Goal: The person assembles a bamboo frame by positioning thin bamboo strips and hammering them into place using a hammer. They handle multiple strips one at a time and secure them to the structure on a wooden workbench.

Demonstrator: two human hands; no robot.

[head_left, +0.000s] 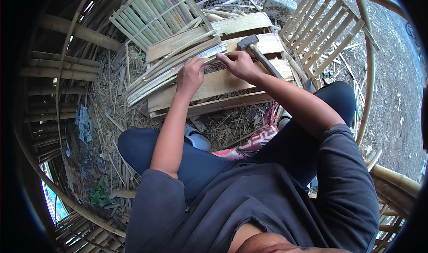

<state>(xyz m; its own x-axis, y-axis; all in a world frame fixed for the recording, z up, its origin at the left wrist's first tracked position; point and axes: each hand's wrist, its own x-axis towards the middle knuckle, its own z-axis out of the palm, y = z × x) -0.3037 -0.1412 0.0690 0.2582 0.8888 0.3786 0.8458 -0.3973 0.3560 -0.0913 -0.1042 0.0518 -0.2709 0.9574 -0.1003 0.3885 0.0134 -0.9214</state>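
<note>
Several split bamboo strips (154, 82) lie in a slanting bundle across a low bench of pale wooden planks (191, 91). My left hand (191, 76) is closed, its fingers curled over the strips near their right end. Just to its right, my right hand (240, 66) pinches at the tip of a strip between thumb and fingers; the exact grip is partly hidden. A hammer (248, 41) with a dark metal head rests on the planks beyond my right hand, its wooden handle running down behind my wrist.
A slatted bamboo panel (154, 12) leans at the far left, and another slatted frame (321, 28) at the far right. A grey stone block (279, 5) sits behind the bench. Bamboo railings (365, 74) curve round me. A red-and-white sack (249, 145) lies between my legs.
</note>
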